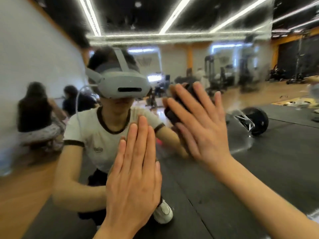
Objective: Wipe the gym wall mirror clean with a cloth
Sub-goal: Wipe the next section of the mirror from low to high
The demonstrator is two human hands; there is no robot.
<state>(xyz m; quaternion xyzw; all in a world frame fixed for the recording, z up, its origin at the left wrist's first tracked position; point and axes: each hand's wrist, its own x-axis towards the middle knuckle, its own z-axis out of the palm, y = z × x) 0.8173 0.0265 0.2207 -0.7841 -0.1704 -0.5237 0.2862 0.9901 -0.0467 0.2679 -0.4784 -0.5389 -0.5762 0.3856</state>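
Two hands on mirror — right hand presses cloth.

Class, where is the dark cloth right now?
In the head view, the dark cloth sits right of centre, pressed against the mirror under the right hand.

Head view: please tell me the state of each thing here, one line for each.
mirror: streaky, wiping not finished
cloth: dark, pressed flat against the mirror under the right hand
right hand: fingers spread, pressing the cloth
left hand: fingers straight and together, flat on the mirror
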